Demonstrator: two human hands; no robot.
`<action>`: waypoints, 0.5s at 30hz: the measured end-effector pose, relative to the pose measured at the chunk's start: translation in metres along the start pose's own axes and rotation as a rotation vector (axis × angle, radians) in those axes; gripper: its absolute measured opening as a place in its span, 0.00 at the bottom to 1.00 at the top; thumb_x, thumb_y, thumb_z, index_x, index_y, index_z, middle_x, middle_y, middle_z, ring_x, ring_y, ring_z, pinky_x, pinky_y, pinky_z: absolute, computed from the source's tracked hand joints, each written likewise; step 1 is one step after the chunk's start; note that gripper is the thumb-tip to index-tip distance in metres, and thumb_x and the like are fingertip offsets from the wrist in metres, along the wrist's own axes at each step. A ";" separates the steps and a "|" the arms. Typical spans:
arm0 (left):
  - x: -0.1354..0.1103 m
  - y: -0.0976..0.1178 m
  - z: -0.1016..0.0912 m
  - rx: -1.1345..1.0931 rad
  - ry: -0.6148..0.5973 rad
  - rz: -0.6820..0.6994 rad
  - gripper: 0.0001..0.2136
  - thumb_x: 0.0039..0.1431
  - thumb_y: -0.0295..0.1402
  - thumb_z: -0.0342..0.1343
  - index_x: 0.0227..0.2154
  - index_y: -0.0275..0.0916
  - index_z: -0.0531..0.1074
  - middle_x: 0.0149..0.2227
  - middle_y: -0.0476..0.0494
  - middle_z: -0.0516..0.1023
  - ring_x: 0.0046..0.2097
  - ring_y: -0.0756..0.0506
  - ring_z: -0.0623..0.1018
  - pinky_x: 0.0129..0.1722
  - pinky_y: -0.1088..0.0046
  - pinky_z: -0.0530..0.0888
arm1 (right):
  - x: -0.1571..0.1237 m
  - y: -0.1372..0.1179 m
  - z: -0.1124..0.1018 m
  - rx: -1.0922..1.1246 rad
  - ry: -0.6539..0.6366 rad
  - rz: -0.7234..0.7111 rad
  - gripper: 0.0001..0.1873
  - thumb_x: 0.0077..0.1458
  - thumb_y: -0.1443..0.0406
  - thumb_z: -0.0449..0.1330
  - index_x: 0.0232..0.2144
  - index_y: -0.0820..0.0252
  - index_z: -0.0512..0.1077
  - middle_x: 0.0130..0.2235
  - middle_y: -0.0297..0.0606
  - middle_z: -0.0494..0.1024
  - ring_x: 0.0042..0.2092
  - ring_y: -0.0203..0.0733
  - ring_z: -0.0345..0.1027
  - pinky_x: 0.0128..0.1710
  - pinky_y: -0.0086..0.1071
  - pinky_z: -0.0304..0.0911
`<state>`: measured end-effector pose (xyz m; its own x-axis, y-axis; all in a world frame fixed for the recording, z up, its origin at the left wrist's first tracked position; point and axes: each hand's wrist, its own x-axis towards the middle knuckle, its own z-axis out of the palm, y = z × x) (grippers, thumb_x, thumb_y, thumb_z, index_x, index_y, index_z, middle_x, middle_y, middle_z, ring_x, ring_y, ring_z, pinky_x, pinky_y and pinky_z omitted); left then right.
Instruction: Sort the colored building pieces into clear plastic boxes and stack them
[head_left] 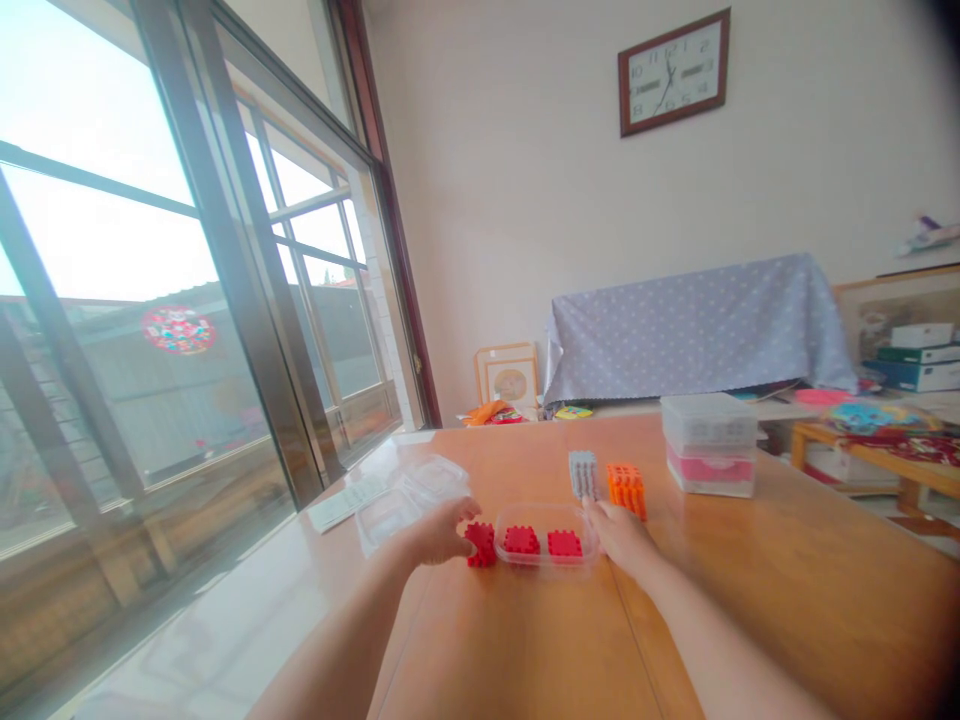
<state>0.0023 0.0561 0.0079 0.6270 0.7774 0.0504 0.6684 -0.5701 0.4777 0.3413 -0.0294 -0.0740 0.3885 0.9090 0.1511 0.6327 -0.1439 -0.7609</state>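
My left hand [441, 534] is closed round a red toothed block [480, 545] at the left end of a clear plastic tray [546, 568]. Two more red blocks [541, 542] lie inside that tray. My right hand [619, 532] rests at the tray's right end, fingers bent against its rim. Just beyond my right hand stand a grey block stack [583, 473] and an orange block stack [627, 487], both upright on the wooden table [750, 600].
Clear plastic lids [409, 497] and a paper sheet [346, 501] lie at the table's left. A stacked clear and pink box [709, 443] stands at the back right. A large window [150, 300] runs along the left. A covered sofa [697, 325] sits behind.
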 end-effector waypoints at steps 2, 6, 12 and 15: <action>0.000 0.000 0.000 0.010 -0.001 0.000 0.27 0.43 0.30 0.64 0.51 0.44 0.71 0.52 0.44 0.76 0.50 0.41 0.76 0.47 0.68 0.73 | 0.002 0.003 0.002 0.020 -0.007 -0.035 0.31 0.64 0.42 0.39 0.24 0.56 0.65 0.23 0.34 0.72 0.26 0.39 0.67 0.25 0.29 0.52; 0.000 0.000 0.000 0.024 0.001 0.028 0.21 0.44 0.29 0.63 0.45 0.42 0.74 0.47 0.45 0.78 0.47 0.42 0.77 0.48 0.68 0.73 | 0.005 0.007 0.004 0.030 -0.008 -0.045 0.31 0.64 0.42 0.39 0.24 0.56 0.64 0.21 0.34 0.71 0.25 0.38 0.66 0.24 0.30 0.50; 0.000 0.006 -0.009 0.005 0.080 0.042 0.18 0.44 0.28 0.62 0.42 0.40 0.76 0.44 0.44 0.80 0.46 0.41 0.77 0.46 0.68 0.73 | 0.004 0.004 0.003 0.003 -0.004 -0.050 0.31 0.64 0.43 0.38 0.24 0.57 0.65 0.22 0.35 0.71 0.26 0.39 0.67 0.26 0.30 0.52; 0.005 0.017 -0.015 -0.006 0.147 0.063 0.17 0.47 0.29 0.61 0.43 0.40 0.75 0.44 0.44 0.80 0.45 0.42 0.77 0.46 0.68 0.73 | 0.002 0.000 0.000 -0.002 -0.010 -0.044 0.32 0.64 0.43 0.38 0.25 0.57 0.67 0.24 0.36 0.73 0.27 0.40 0.67 0.27 0.30 0.53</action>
<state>0.0107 0.0543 0.0293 0.6023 0.7707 0.2081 0.6269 -0.6180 0.4745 0.3417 -0.0279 -0.0741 0.3537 0.9182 0.1783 0.6501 -0.1043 -0.7526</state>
